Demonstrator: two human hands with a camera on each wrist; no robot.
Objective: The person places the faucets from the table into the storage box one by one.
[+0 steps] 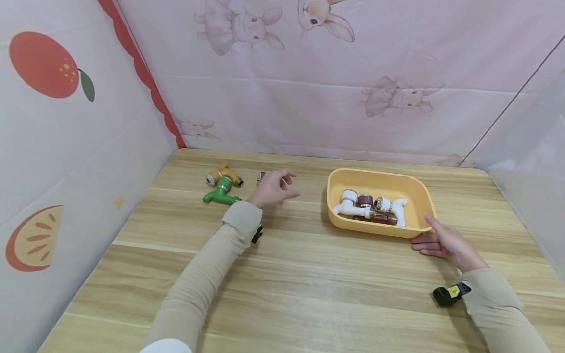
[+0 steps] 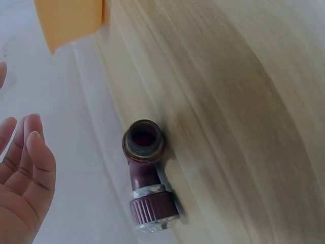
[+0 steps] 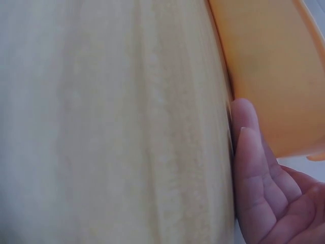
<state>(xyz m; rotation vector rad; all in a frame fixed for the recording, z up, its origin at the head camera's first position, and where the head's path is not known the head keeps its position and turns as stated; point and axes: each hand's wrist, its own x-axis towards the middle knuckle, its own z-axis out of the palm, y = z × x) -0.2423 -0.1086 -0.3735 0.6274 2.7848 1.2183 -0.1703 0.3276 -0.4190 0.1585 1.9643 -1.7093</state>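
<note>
My left hand reaches over the back left of the table with nothing in its grasp, fingers loosely bent and thumb apart. A dark maroon faucet with a ribbed knob and a threaded round opening lies on the table beside it; in the head view the hand covers most of it. With my right hand I hold the near right corner of a yellow plastic basin, thumb at the rim and fingers low against the outer wall. Inside the basin lie white faucets and a maroon faucet.
Left of my left hand, a green faucet and an orange-yellow faucet lie close together. The wood-grain table meets a pink rabbit-print curtain at the back and a fruit-print one on the left.
</note>
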